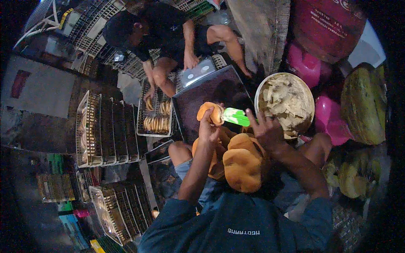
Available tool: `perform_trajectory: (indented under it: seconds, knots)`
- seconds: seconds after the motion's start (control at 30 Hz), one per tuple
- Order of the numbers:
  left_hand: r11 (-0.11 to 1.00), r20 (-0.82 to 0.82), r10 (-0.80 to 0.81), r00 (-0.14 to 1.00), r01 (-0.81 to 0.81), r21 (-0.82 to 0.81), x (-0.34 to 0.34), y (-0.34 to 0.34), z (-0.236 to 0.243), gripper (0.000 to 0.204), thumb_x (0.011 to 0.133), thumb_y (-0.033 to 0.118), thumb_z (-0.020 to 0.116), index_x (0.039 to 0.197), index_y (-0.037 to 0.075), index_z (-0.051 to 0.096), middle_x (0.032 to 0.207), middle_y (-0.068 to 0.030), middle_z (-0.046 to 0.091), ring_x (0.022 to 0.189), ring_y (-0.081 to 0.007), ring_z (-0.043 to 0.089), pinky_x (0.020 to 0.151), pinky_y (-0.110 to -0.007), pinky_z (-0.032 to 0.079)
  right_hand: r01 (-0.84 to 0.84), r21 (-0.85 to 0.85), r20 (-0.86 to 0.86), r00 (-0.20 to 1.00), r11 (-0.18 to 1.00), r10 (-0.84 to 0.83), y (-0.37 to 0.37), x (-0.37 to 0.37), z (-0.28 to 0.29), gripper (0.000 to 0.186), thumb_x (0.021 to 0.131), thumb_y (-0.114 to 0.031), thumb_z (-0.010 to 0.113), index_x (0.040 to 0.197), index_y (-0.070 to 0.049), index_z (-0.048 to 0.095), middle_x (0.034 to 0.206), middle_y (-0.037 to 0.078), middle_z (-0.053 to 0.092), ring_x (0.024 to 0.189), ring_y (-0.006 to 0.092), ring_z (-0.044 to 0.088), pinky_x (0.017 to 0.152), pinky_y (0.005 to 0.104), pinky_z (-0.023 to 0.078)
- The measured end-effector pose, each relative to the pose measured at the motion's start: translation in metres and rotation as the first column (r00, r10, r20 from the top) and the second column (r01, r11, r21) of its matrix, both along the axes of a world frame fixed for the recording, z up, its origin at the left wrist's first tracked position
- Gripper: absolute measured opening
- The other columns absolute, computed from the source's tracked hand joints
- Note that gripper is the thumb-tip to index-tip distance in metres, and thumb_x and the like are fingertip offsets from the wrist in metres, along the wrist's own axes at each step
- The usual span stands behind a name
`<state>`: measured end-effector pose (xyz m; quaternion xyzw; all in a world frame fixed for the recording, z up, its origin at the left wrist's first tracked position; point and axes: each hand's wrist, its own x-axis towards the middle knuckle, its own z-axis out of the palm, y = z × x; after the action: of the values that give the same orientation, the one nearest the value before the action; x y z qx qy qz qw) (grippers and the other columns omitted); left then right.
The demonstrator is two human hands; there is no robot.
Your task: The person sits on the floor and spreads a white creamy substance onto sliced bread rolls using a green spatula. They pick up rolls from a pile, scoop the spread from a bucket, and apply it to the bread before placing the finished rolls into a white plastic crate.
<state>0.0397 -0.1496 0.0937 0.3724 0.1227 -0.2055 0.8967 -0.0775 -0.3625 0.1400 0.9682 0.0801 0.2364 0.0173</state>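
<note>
My left hand (209, 126) grips a split round bread bun (206, 110), held up over the near edge of a dark tray. A green spatula (237, 117) has pale cream on its blade, and its tip is at the bun's opening. My right hand (268, 130) closes on the spatula's other end; the fingers partly hide the handle. Just beyond that hand stands a round tub (313, 105) filled with thick pale cream. Several large brown buns (242, 164) are piled in my lap below both hands.
The dark tray (211, 90) lies ahead. Across it, a co-worker (168, 25) reaches into a crate (157, 135) of filled buns, the other hand on a grey box (197, 72). Stacked crates (105, 130) stand left; pink bags (331, 118) and a greenish sack (363, 105) lie right.
</note>
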Motion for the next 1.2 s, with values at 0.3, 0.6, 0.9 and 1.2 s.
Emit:
perform_trajectory:
  seconds: [0.3,0.6,0.9,1.2]
  knots:
    - [0.96,0.053,-0.191,0.98,0.175,0.218,0.107,0.067,-0.054,0.035,0.087,0.005,0.062,0.12,0.0,0.051,0.111,-0.0105,0.062,0.1,-0.0259,0.064,0.087,-0.041,0.055,0.237,0.394,-0.234,0.96,0.888,-0.153,-0.1,0.01,-0.005,0.037,0.089,-0.017,0.06,0.125,-0.01,0.062,0.104,0.019,0.063,0.09,0.0393,0.064,0.077,0.0457,0.054]
    - [-0.435,-0.404,-0.878,0.256,-0.777,0.454,0.125,0.019,-0.16,0.067,0.082,0.032,0.071,0.139,0.015,0.042,0.129,-0.0131,0.058,0.117,-0.0314,0.059,0.088,-0.043,0.051,0.276,0.574,-0.284,0.95,0.771,-0.129,-0.126,0.006,-0.033,0.035,0.088,-0.018,0.061,0.123,-0.01,0.063,0.104,0.017,0.063,0.094,0.0369,0.064,0.083,0.0447,0.053]
    - [-0.49,-0.394,-0.822,0.412,-0.156,0.858,0.201,-0.039,-0.093,0.05,0.075,0.037,0.069,0.115,0.006,0.066,0.105,-0.0223,0.069,0.101,-0.0347,0.067,0.084,-0.042,0.054,0.288,0.609,-0.276,0.951,0.739,-0.143,-0.133,0.008,-0.031,0.029,0.088,-0.024,0.062,0.113,-0.01,0.067,0.093,0.017,0.063,0.09,0.0385,0.063,0.077,0.0465,0.052]
    - [0.164,0.184,-0.89,0.417,-0.085,0.983,0.07,0.035,-0.039,0.05,0.086,0.017,0.066,0.132,0.001,0.053,0.126,-0.0219,0.061,0.114,-0.0373,0.061,0.094,-0.042,0.05,0.402,0.497,-0.547,0.833,0.769,-0.082,-0.126,-0.002,-0.017,0.028,0.088,-0.02,0.057,0.113,-0.008,0.062,0.098,0.019,0.068,0.094,0.038,0.066,0.08,0.052,0.052]
